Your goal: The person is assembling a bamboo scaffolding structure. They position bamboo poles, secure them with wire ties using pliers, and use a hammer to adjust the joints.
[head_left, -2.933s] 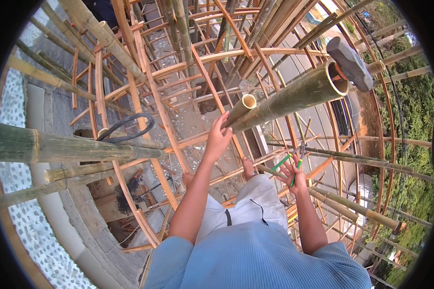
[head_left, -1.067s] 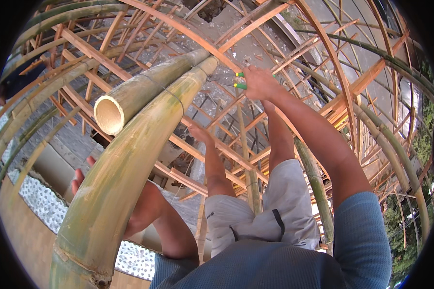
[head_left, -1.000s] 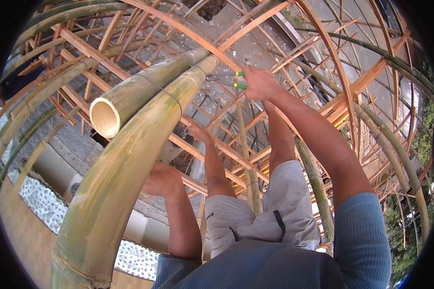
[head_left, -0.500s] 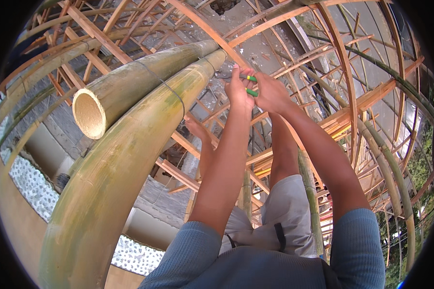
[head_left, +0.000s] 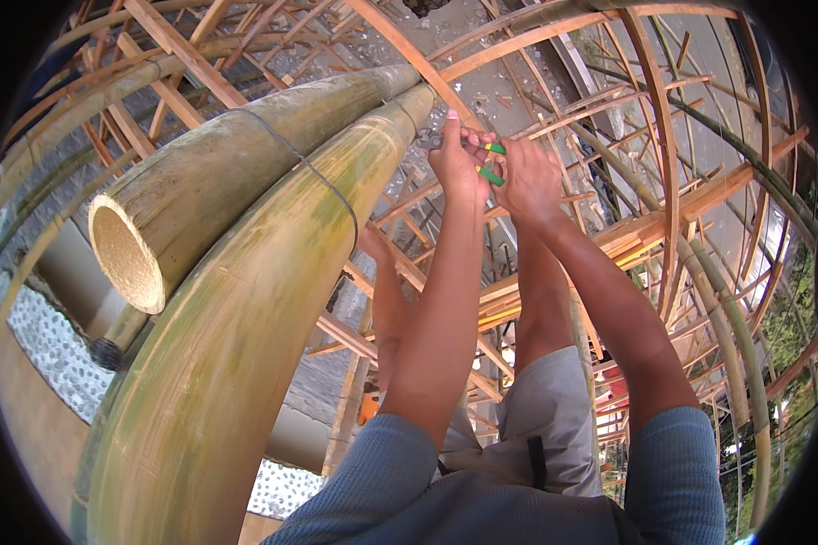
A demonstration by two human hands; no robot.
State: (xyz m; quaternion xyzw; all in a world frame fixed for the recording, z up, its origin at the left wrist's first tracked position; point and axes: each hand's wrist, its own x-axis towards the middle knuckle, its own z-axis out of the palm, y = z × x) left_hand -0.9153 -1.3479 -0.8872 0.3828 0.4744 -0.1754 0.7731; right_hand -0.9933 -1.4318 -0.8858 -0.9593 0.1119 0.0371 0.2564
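Pliers [head_left: 491, 175] with green and yellow handles sit between my two hands, their head partly hidden by my fingers. My left hand [head_left: 461, 168] is closed round the pliers near their head, its thumb pointing up. From the other side my right hand [head_left: 532, 177] closes on the handle ends. Just left of the hands, a thick green-yellow bamboo pole [head_left: 273, 245] runs beside a second bamboo pole [head_left: 236, 150] with a pale cut end. A dark wire [head_left: 314, 168] loops over both poles, and another wire [head_left: 404, 111] crosses the nearer pole close to my left hand.
A wooden beam [head_left: 418, 59] crosses beyond the pole tips. Timber and bamboo framework [head_left: 673, 191] spreads right and below, over debris-strewn ground far down. My bare legs [head_left: 543, 291] stand amid the beams. A pebbled strip [head_left: 50, 350] lies low at left.
The view has shifted, so the poles look larger and their cut end sits lower left. My hands and the pliers appear slightly farther right; the right hand's fingers have turned upward round the handle ends.
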